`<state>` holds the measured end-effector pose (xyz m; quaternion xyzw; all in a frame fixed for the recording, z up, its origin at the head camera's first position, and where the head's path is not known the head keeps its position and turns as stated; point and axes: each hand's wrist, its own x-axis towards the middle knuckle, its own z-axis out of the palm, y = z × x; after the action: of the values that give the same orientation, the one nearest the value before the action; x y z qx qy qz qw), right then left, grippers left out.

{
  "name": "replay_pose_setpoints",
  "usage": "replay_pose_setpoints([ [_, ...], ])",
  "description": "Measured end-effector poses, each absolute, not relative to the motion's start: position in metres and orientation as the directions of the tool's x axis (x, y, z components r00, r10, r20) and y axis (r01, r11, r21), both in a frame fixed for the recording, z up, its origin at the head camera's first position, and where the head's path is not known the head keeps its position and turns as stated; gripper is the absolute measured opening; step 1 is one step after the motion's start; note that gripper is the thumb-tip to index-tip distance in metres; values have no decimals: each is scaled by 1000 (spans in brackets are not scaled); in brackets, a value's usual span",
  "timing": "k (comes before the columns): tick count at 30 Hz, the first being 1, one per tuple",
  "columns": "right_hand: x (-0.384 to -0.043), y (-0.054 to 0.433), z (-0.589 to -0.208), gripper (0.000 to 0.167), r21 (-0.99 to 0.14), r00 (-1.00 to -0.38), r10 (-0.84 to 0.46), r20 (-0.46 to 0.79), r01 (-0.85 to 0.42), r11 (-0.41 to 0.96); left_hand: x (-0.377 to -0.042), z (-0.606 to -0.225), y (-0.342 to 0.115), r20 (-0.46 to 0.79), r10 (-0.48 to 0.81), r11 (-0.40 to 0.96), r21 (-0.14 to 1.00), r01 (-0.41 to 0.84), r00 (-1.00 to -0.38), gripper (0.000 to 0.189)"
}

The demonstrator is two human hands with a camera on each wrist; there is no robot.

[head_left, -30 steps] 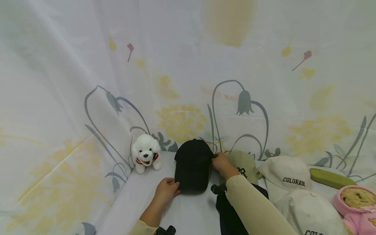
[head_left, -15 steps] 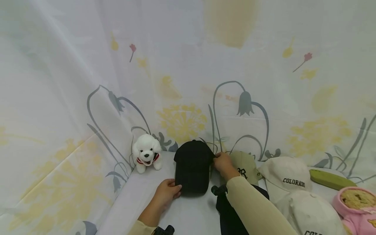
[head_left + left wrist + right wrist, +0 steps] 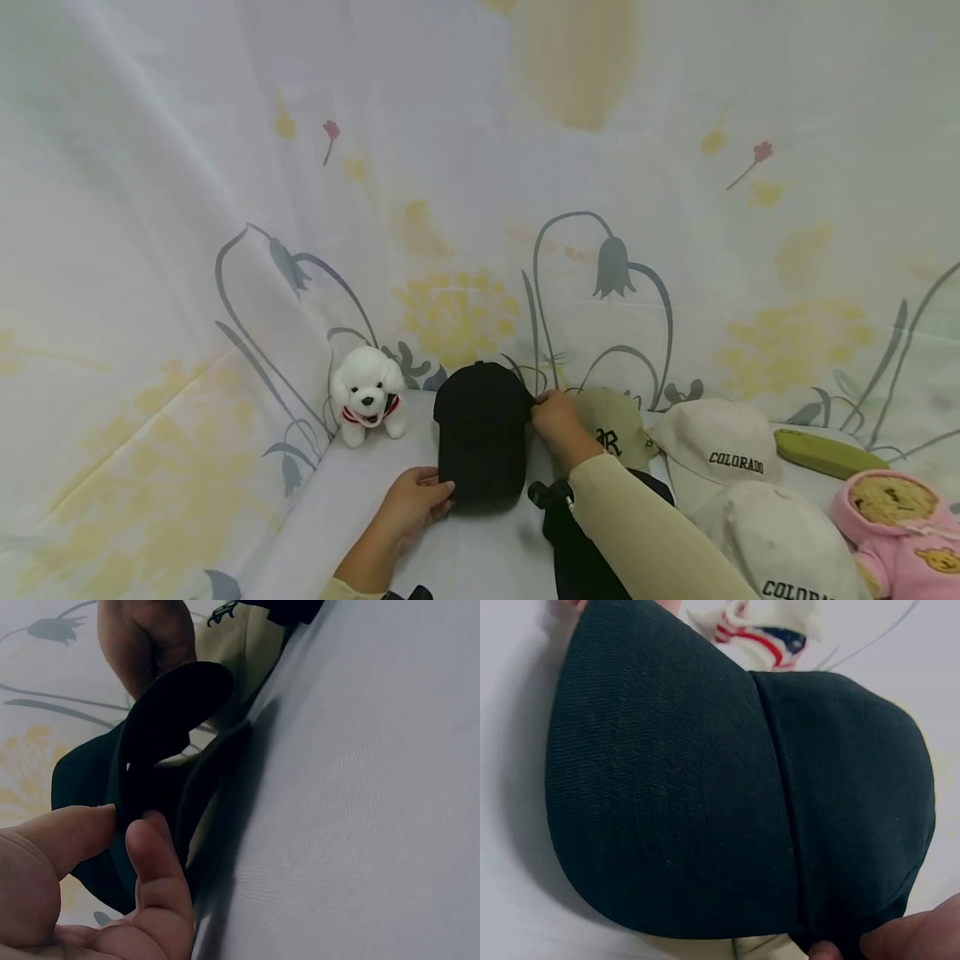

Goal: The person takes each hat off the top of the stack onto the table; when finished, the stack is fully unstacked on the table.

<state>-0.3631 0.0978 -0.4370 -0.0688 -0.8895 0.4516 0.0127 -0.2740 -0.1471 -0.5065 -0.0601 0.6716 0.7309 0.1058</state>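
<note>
A black baseball cap [image 3: 483, 433] is upright near the back wall, its brim facing me and sloping down. My left hand [image 3: 411, 504] pinches the brim's left edge between thumb and fingers, as the left wrist view shows close up. My right hand [image 3: 562, 427] holds the right side of the crown near its lower edge, with two fingertips [image 3: 915, 937] visible in the right wrist view. Below the held brim, a second dark curved edge [image 3: 206, 780] appears in the left wrist view; I cannot tell whether it belongs to another cap.
Left of the cap stands a white plush dog [image 3: 367, 396]. To the right are an olive cap [image 3: 615, 417], two cream Colorado caps [image 3: 716, 442], a green banana-shaped item [image 3: 828, 454] and a plush in a pink hoodie [image 3: 900, 533]. Black fabric [image 3: 577, 542] lies under my right forearm.
The head view has shifted slightly, moving the scene left. The black cap's brim sits a little lower, nearer to me. Both hands keep their hold on it.
</note>
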Motion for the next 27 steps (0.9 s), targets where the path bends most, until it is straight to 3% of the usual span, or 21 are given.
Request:
replay_pose_setpoints([
  [16,-341,92,-427,29,-813,-993,118,-21,86,576,-247,-492,-159,-224,47,-23,974,-226,-973,64],
  [27,-324,90,-421,32,-812,-994,107,-10,71,580,-232,-482,-161,-235,3,52,971,-235,-972,65],
])
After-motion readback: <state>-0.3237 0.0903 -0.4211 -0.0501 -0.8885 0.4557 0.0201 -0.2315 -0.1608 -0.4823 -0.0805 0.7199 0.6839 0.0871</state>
